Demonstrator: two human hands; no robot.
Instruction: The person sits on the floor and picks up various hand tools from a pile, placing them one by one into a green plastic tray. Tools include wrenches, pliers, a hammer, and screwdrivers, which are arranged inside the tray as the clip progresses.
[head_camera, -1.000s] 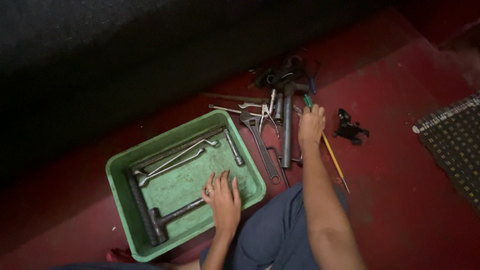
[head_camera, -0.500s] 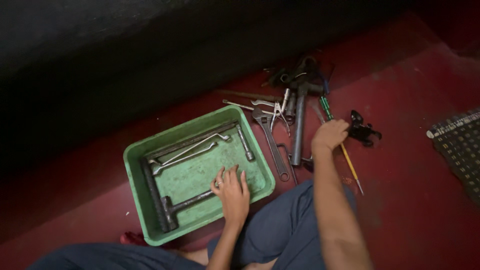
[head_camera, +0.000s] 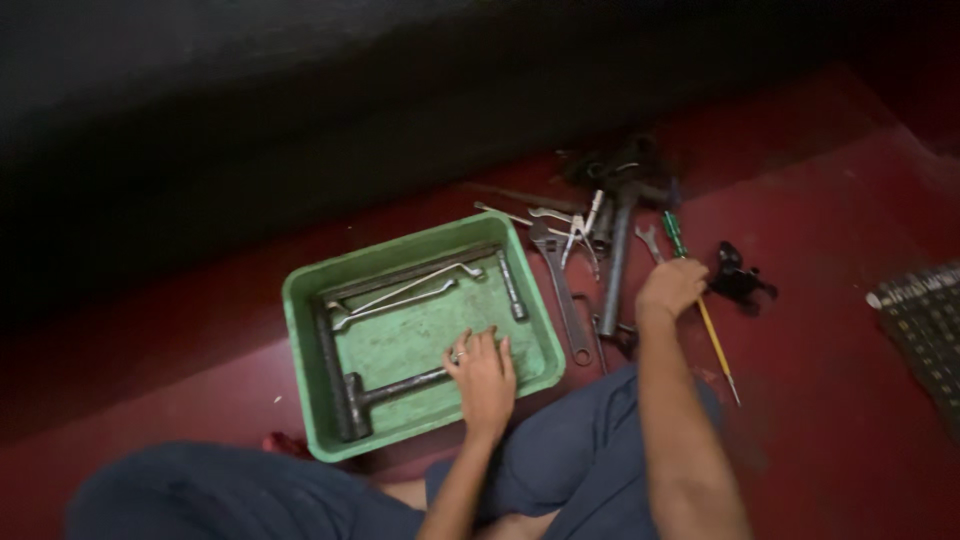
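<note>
My left hand (head_camera: 484, 372) lies flat, fingers apart, inside a green plastic tray (head_camera: 306, 340), its fingertips by the handle of a hammer (head_camera: 385, 391) there. Two long silver wrenches (head_camera: 400, 295) and a socket bar (head_camera: 511, 283) also lie in the tray. My right hand (head_camera: 669, 290) is closed around a screwdriver (head_camera: 716, 340) with a green handle and yellow shaft, on the red floor right of the tray. An adjustable wrench (head_camera: 563, 290) lies between tray and hand.
A heap of tools sits behind my right hand: a long grey-handled hammer (head_camera: 615, 262), pliers (head_camera: 580, 236), small spanners. A black metal part (head_camera: 738, 279) lies to the right, a dark mat (head_camera: 920, 330) at the far right. A dark wall runs behind. My blue trouser legs fill the foreground.
My right hand slid from the screwdriver's green handle end down toward me along it. The left hand stayed in the tray. The view shifted, so everything sits further right.
</note>
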